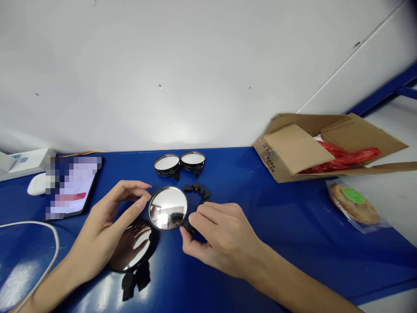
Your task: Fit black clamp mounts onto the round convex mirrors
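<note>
A round black-rimmed mirror (pixel 168 208) is held up near the middle, its reflective face toward the camera. My right hand (pixel 216 234) pinches the black mount at its lower right. Beside the mirror's left edge, my left hand (pixel 114 217) has its fingers apart and grips nothing. Under that hand a larger round mirror (pixel 132 248) lies on the blue table, with black clamp pieces (pixel 137 278) at its lower edge. Two groups of round mirrors, a left one (pixel 167 163) and a right one (pixel 193 159), rest near the wall. Several small black parts (pixel 198 189) lie behind my right hand.
An open cardboard box (pixel 286 152) holding red plastic (pixel 348 156) stands at the back right. In front of it lies a wrapped round food item (pixel 355 204). A phone (pixel 74 187), a white mouse (pixel 38 184) and a white cable (pixel 54 248) occupy the left.
</note>
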Demonstrator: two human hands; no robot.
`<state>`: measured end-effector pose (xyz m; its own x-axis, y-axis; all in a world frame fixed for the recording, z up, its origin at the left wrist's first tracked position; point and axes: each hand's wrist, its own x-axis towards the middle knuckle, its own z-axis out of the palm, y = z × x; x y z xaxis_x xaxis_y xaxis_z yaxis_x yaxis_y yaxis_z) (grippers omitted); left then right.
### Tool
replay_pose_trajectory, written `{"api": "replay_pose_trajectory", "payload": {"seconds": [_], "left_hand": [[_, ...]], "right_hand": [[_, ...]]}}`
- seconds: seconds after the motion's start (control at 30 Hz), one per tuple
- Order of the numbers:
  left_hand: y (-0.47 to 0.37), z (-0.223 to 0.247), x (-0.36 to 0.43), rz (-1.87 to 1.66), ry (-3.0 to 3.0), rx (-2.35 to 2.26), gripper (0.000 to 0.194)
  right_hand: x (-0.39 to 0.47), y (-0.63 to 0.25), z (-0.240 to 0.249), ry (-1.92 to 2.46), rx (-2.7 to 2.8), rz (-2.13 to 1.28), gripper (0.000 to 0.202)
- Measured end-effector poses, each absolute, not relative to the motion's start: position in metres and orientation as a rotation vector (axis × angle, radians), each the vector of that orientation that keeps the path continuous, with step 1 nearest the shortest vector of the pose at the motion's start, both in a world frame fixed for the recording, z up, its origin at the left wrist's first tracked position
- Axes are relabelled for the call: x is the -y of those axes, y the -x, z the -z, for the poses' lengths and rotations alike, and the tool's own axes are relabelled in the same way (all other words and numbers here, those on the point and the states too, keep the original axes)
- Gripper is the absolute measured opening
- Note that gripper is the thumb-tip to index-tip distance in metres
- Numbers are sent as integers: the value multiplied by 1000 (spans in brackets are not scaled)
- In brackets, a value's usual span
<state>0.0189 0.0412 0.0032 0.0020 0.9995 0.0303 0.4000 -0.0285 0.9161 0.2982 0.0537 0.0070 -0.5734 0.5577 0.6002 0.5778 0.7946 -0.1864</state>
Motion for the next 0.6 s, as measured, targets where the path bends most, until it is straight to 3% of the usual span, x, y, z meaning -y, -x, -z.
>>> {"api": "replay_pose_trajectory", "payload": {"seconds": [0.33, 0.6], "left_hand": [[-18, -5, -24, -901, -1208, -1319, 34], [-17, -7, -22, -832, -1182, -1263, 34]], "right_hand": [[-47, -284, 2, 735, 2242, 53, 14], [-52, -287, -1, 714, 2328, -64, 26]]}}
